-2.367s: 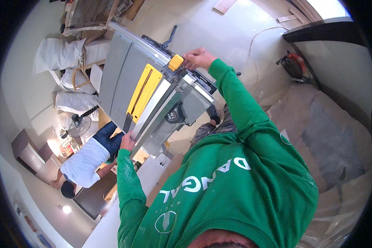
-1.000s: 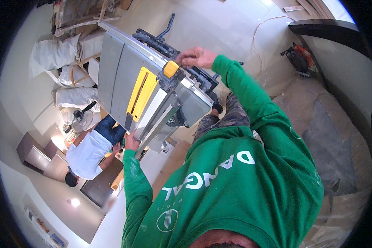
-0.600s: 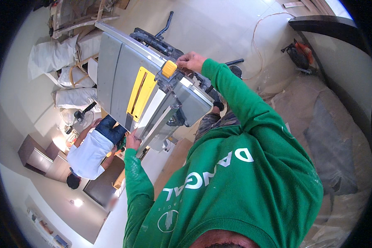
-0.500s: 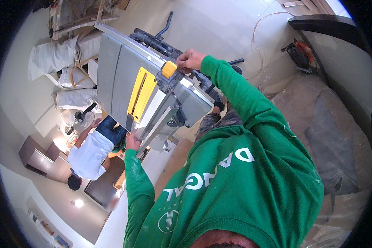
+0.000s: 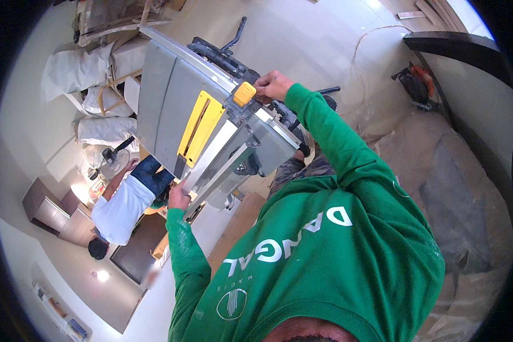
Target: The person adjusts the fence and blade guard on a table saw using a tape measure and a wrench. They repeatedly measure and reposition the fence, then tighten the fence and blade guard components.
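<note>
Looking down through the head view, I see both bare hands at the table saw [image 5: 165, 85], and what a spot it has, right in front of the person in the green sweatshirt [image 5: 325, 245]! Out on the left, the left grip [image 5: 178, 198] touches the lower end of a long metal rail [image 5: 211, 154]; fingers are bent, though I cannot tell whether they close round it. Over on the right, the right grip [image 5: 272, 86] is right beside the yellow block [image 5: 244, 94] at the rail's other end, fingers curled, tips partly hidden, so no telling from here if they hold anything. Between the two hands lies the grey worktop [image 5: 159, 108], its slotted yellow insert [image 5: 200, 126] running alongside the rail. Off to the left, a co-worker in a white shirt [image 5: 122, 208] bends over, near a fan [image 5: 114, 157] and white sacks [image 5: 105, 130]! And away right, an orange-and-black machine [image 5: 416, 85] sits near a brown sheet [image 5: 404, 154], well apart from the saw.
</note>
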Demonstrator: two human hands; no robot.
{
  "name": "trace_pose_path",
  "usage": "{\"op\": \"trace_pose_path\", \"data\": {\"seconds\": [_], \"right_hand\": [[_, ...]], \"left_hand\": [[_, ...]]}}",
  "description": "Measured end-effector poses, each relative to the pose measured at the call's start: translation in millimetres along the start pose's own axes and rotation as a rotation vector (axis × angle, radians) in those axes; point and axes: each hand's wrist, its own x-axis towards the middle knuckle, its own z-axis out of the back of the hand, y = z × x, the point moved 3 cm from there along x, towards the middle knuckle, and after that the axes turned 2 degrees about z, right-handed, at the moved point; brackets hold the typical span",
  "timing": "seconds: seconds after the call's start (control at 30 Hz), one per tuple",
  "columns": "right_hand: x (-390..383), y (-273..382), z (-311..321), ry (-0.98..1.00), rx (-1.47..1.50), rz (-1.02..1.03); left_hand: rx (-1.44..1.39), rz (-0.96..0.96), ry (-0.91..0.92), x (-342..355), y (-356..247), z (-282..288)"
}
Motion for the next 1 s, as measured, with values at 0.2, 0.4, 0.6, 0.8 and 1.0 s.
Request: {"op": "trace_pose_path", "data": {"seconds": [0.2, 0.4, 0.6, 0.8, 1.0], "right_hand": [[3.9, 3.5, 1.7, 0.015, -0.114, 0.07], [1.2, 0.9, -1.9, -0.13, -0.232, 0.125], [-5.2, -0.1, -6.6, -0.118, -0.171, 0.123], [-14.7, -5.0, -4.9, -0.264, -0.214, 0.1], [-35.6, 1.2, -13.3, -0.42, -0.189, 0.177]], "left_hand": [[0.075, -0.097, -0.077, 15.7, 2.0, -33.8], [0.032, -0.045, -0.196, 21.9, 16.1, -46.6], [-0.039, -0.062, -0.139, 20.3, 13.3, -56.0], [0.09, -0.02, -0.16, 29.4, -3.5, -55.7], [0.042, 0.08, -0.253, 21.9, -13.4, -57.8]]}}
